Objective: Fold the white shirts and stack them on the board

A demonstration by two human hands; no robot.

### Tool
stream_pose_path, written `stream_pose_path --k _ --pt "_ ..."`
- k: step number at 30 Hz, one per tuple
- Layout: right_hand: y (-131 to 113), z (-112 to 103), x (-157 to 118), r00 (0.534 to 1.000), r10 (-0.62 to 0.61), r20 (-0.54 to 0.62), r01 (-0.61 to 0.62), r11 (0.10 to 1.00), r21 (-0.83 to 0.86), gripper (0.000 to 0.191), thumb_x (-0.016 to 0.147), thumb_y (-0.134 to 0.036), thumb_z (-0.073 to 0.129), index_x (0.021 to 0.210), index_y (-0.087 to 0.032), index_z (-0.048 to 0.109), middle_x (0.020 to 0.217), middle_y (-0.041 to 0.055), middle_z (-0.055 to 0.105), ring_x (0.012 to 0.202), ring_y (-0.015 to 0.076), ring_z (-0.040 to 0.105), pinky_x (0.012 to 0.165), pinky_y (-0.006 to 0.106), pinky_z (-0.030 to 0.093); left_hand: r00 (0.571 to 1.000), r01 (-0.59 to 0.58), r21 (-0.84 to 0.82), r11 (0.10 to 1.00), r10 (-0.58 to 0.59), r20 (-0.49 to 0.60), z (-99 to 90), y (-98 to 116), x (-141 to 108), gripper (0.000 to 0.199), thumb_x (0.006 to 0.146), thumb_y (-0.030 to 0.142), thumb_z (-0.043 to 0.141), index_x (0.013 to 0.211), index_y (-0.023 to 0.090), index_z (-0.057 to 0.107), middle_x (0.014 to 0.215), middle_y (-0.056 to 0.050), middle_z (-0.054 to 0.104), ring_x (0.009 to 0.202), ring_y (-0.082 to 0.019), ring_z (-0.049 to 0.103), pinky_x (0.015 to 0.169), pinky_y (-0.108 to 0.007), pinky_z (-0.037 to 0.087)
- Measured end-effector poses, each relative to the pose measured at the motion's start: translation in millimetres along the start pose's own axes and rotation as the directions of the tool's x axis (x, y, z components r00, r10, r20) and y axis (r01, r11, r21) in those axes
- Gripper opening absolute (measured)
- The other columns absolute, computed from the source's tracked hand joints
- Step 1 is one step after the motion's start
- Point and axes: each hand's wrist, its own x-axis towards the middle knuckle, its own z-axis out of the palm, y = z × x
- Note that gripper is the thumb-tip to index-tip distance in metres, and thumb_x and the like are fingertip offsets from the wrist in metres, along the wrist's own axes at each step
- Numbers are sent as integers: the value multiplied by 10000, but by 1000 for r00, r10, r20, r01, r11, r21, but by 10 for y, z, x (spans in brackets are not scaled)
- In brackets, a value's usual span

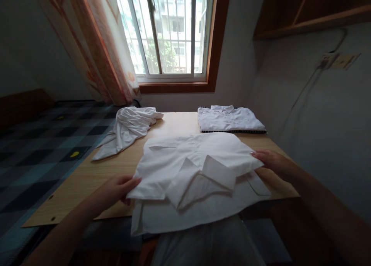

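Observation:
A white collared shirt [197, 146] lies partly folded at the near edge of the wooden board, its collar toward me and its lower part hanging past the edge. My left hand [121, 186] pinches the shirt's left side between thumb and fingers. On the opposite side, my right hand [268, 159] is closed on the shirt's right edge, with fingertips on top of the cloth. The fabric between both hands is spread wide, and the pointed collar stands up a little.
The pale wooden board [179, 121] carries a crumpled white garment [131, 125] at back left. Folded white shirts [228, 119] rest on dark striped cloth at back right. A checked bed [58, 142] adjoins on the left; a wall with a socket [329, 59] stands right.

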Motion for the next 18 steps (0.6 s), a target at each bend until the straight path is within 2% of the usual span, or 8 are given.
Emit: stream_pose_path --k 2,4,6,8,10,12,15,18 --pt "107 6 -82 996 35 86 -21 988 -155 455 742 -644 677 742 -191 722 800 61 714 758 231 630 652 306 509 998 -22 178 984 12 60 102 -55 -76 535 702 718 484 563 209 573 523 -17 574 507 -181 516 499 -283 371" --pt "206 35 -120 986 56 155 -9 958 -288 448 765 -629 648 729 -189 723 766 49 710 707 224 612 598 298 464 999 -35 344 938 22 42 173 -60 -134 496 730 671 471 552 215 555 548 -29 597 529 -191 518 512 -284 316" --pt "260 66 -109 983 22 183 49 927 -373 423 779 -601 633 689 -195 709 716 36 695 655 211 589 565 292 426 999 -31 460 887 23 22 182 -22 -171 462 743 635 478 556 221 565 577 -41 626 558 -208 541 525 -290 290" --pt "254 80 -51 986 -60 153 121 896 -427 385 769 -565 654 641 -204 694 679 38 682 635 208 579 560 292 411 999 -30 501 865 5 51 132 39 -174 468 744 649 488 567 228 589 599 -47 646 578 -223 563 529 -293 288" --pt "208 77 48 987 -143 77 162 883 -441 345 748 -543 685 651 -213 711 709 58 701 671 226 603 590 300 429 999 -16 504 863 -6 43 57 101 -125 517 746 705 481 583 232 612 618 -55 662 597 -234 582 537 -295 301" --pt "158 76 176 987 -161 10 150 897 -417 342 728 -554 706 701 -214 737 772 82 728 724 247 632 629 312 456 1000 17 501 866 -1 -31 1 146 -23 579 762 756 442 602 231 624 635 -65 673 612 -242 597 548 -299 318" --pt "116 111 377 995 -91 -48 68 931 -359 404 707 -593 714 737 -190 716 789 95 730 725 247 639 627 314 470 989 66 514 855 12 -147 -7 170 193 615 819 746 366 640 218 625 665 -85 687 626 -251 617 551 -309 330" --pt "88 192 543 998 -41 -37 31 967 -252 424 727 -580 718 817 -167 691 857 99 739 760 239 651 628 301 490 982 76 528 846 28 -187 31 151 416 589 849 699 349 689 207 630 744 -108 716 683 -268 649 563 -320 350"
